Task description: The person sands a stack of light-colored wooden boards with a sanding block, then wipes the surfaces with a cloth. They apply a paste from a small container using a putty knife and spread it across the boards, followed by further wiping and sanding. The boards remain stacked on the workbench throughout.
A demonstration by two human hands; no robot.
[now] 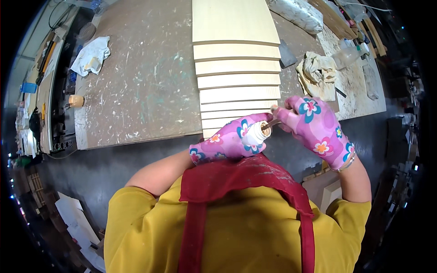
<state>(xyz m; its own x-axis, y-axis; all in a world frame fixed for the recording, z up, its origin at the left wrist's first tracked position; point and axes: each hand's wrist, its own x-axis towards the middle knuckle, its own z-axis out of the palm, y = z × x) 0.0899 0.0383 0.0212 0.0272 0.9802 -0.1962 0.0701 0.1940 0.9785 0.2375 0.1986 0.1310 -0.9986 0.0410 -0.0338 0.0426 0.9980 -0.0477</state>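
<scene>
My left hand (226, 140), in a pink flowered glove, is wrapped round a small white plastic jar (253, 138) tilted with its mouth to the right. Brownish paste shows inside the open mouth. In a matching glove, my right hand (312, 125) pinches a thin brown stick-like tool (271, 123), its lower end dipped into the jar. Most of the tool is hidden by fingers and jar. Just beyond my hands, several pale wooden boards (239, 81) lie overlapped like steps on the table.
The paint-spotted brown table (145, 77) stretches ahead. A white cloth (92, 55) and a small tan-topped container (76, 101) are at its left. To the right lie a crumpled beige rag (317, 75), a dark grey block (287, 55), a clear bottle (347, 57) and a plastic-wrapped bundle (298, 14).
</scene>
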